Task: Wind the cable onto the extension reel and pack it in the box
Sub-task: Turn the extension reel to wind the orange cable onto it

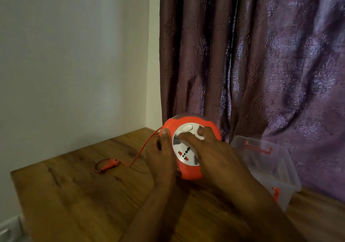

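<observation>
Hard, smooth plastic reel [188, 148], likely light but slippery; best held by the rim. Thin limp cable [143, 148] trailing from beside the left fingertips to the plug [112, 164]. Left hand [160, 157] gripping the rim; right hand [211, 148] pressing spread fingers on the face. Box [268, 167] just past the right knuckles.

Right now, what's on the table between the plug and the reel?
Head view: only the orange cable, running from the plug up to the reel by the left hand; otherwise bare wooden table.
</observation>
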